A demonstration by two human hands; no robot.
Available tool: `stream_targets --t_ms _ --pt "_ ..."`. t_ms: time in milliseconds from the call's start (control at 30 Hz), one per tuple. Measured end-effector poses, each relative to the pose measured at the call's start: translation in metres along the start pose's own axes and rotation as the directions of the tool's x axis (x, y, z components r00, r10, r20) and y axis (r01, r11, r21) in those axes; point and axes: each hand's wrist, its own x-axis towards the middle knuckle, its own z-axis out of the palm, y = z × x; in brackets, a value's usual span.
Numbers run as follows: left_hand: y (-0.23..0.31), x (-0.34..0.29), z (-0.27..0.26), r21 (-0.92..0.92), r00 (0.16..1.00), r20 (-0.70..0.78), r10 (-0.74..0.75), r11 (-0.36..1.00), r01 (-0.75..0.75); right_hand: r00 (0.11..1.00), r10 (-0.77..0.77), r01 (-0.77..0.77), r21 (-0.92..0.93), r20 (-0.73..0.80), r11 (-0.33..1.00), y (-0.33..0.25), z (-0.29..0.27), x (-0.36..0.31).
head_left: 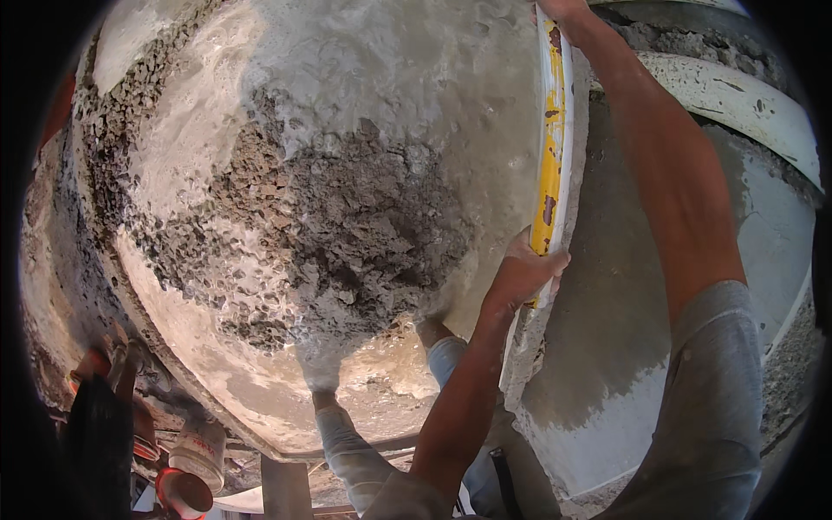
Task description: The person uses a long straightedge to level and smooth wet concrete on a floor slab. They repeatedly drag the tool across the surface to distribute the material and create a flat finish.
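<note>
A long straightedge bar point(552, 156), white and yellow with worn, chipped paint, lies lengthwise along the right edge of the wet grey concrete point(494, 173). Its near part is gripped by my left hand point(529, 267), the thumb across the top. At the far end, my right hand point(565, 12) is wrapped round the bar, partly cut off by the picture's upper edge. To the left of the bar, a rough mound of dark, stony concrete point(373, 217) rises from the smoother wet surface. My feet, below rolled blue trouser legs point(347, 446), stand in the concrete.
Right of the bar is a lower, partly wet grey slab point(598, 321). A white curved-looking beam point(728, 95) crosses the upper right. Several buckets stand at lower left, including a white bucket point(199, 455) and an orange-rimmed bucket point(185, 494). A raised edge point(173, 355) borders the concrete.
</note>
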Motion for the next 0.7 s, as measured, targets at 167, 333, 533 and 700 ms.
stream_targets --t_ms 167,333,533,700 --pt "0.001 0.013 0.001 -0.325 0.963 0.241 -0.123 0.924 0.199 0.985 0.042 -0.033 -0.056 0.17 0.998 0.022 0.013 0.01" --pt "-0.035 -0.003 -0.018 -0.495 0.941 0.339 -0.006 0.849 0.184 0.974 0.068 -0.058 -0.052 0.216 0.997 0.016 0.006 -0.01" --pt "-0.055 -0.073 -0.019 -0.477 0.938 0.337 -0.078 0.845 0.242 0.953 0.197 -0.207 0.021 0.232 0.978 0.022 0.02 -0.086" --pt "-0.079 -0.165 -0.034 -0.448 0.953 0.264 -0.15 0.856 0.259 0.887 0.34 -0.396 0.137 0.313 0.908 0.05 0.051 -0.173"
